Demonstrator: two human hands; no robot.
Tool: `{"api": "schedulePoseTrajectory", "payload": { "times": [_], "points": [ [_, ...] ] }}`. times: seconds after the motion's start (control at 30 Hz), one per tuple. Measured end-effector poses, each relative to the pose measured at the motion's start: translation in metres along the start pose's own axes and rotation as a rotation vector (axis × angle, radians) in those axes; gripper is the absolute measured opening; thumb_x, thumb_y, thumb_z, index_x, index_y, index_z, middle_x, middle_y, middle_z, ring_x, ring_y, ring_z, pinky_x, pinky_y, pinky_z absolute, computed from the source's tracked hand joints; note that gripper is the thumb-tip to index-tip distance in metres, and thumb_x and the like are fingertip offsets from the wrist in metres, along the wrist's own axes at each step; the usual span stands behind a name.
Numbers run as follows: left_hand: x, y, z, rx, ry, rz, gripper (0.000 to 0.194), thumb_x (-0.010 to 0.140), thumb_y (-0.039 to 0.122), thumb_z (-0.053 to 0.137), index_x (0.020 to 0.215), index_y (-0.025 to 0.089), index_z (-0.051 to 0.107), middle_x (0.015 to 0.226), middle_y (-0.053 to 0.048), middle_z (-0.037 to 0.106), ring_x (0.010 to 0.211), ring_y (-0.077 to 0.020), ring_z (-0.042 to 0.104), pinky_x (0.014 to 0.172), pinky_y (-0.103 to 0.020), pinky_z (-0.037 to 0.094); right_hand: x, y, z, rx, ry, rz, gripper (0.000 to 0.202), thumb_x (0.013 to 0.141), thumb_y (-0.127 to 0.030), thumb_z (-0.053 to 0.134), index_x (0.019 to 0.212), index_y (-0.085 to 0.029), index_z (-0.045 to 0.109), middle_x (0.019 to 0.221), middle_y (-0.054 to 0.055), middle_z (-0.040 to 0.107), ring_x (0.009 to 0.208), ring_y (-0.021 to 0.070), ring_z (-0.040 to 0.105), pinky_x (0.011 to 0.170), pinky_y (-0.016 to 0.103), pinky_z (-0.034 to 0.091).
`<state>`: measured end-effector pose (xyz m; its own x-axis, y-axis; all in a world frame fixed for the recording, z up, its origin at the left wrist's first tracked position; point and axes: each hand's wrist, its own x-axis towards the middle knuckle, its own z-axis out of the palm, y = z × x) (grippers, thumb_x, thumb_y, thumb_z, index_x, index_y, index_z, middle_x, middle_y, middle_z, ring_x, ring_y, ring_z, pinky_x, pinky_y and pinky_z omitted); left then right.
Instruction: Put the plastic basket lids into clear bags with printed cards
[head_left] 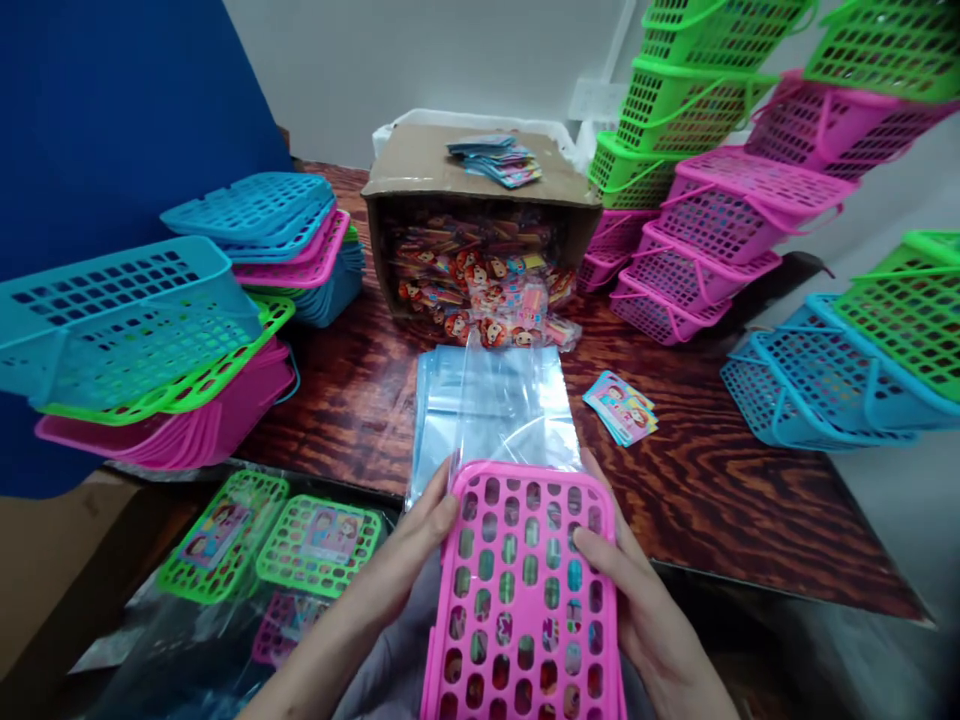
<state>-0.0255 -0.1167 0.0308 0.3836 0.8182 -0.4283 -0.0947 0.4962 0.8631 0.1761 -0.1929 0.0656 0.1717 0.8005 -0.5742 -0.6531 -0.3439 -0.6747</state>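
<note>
While the left hand (433,515) grips one long edge of a pink lidded basket (525,590), the right hand (619,560) clasps its opposite edge, fingers over the lid; just beyond that basket, clear plastic bags (442,400) lie on the wood-grained surface (720,490), with small printed cards (621,408) to their right and an open cardboard box (480,180) behind them

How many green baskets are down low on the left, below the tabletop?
I can see 2: the right green basket lies flatter, and the left green basket sits slanted beside it. More may be hidden underneath.
</note>
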Motion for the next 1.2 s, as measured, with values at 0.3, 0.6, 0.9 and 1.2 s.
{"api": "schedulePoseTrajectory", "payload": {
  "times": [0.3,0.6,0.9,1.2],
  "points": [
    [-0.019,0.003,0.031,-0.136,-0.073,-0.233,0.064,0.08,0.051,0.073,0.136,0.022,0.059,0.119,-0.012,0.072,0.107,-0.0328,0.069,0.102,-0.051,0.051,-0.011,0.017,-0.009,0.049,0.077,0.07,0.101,0.078,-0.037,0.08,0.156,-0.042,0.016,0.145,0.003,0.054,0.131,0.0279,0.053,0.112,0.05,0.04],
    [-0.02,-0.001,0.03,-0.101,-0.105,-0.236,0.072,0.078,0.043,0.078,0.14,0.02,0.052,0.124,-0.014,0.07,0.109,-0.0343,0.068,0.095,-0.047,0.055,-0.013,0.034,-0.018,-0.401,0.271,-0.31,0.083,0.083,-0.05,0.072,0.153,-0.042,0.027,0.154,0.002,0.042,0.138,0.0293,0.043,0.114,0.05,0.033],
    [-0.021,-0.004,0.025,-0.092,-0.083,-0.281,0.08,0.077,0.048,0.078,0.146,0.022,0.046,0.127,-0.014,0.068,0.111,-0.0334,0.068,0.099,-0.045,0.053,-0.01,0.025,-0.038,-0.671,0.273,-0.63,0.017,0.092,-0.037,0.063,0.102,-0.024,0.065,0.098,0.003,0.067,0.089,0.0178,0.063,0.077,0.025,0.051],
    [-0.015,-0.007,0.02,-0.104,-0.13,-0.296,0.088,0.078,0.05,0.076,0.152,0.023,0.035,0.13,-0.014,0.066,0.114,-0.034,0.066,0.101,-0.048,0.051,0.002,-0.006,-0.051,-1.134,0.024,-0.908,0.015,0.098,-0.019,0.05,0.084,-0.021,0.055,0.08,-0.001,0.055,0.073,0.0127,0.054,0.067,0.025,0.041]
  ]
}}
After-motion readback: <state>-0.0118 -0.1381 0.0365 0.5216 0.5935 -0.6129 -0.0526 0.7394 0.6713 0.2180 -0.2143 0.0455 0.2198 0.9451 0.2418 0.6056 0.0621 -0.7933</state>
